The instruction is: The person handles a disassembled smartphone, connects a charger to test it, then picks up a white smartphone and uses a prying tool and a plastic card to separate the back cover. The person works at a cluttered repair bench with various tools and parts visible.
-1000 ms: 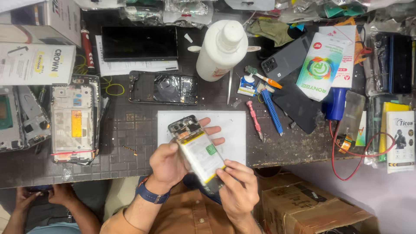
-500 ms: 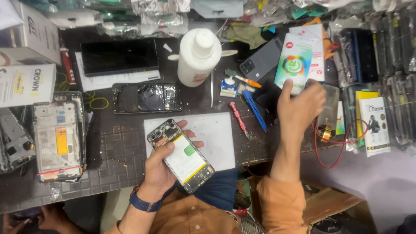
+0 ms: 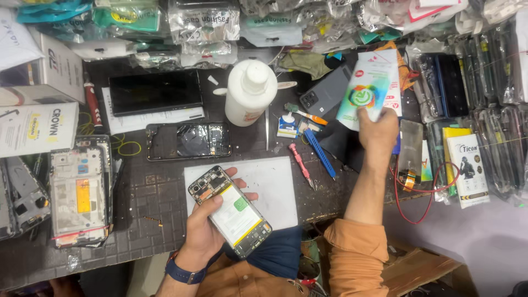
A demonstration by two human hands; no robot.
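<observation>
My left hand (image 3: 204, 230) grips an opened phone (image 3: 230, 212), back cover off, its white battery and circuit board facing up, held over a white mat (image 3: 270, 187) near the front edge of the bench. My right hand (image 3: 378, 131) is stretched out to the far right and grasps a white and green flat packet (image 3: 367, 92) by its lower edge, lifting it above a dark phone (image 3: 323, 94). A blue wristband sits on my left wrist.
A white bottle (image 3: 250, 92) stands at centre back. A phone frame (image 3: 188, 140), a black tablet (image 3: 155, 91), red (image 3: 301, 165) and blue (image 3: 320, 154) tools, a stripped phone chassis (image 3: 80, 190) and boxes (image 3: 36, 127) lie around. Bagged parts crowd the back and right.
My right hand left the opened phone, reached out to the right and took hold of the white and green packet. My left hand kept the phone, now tilted slightly.
</observation>
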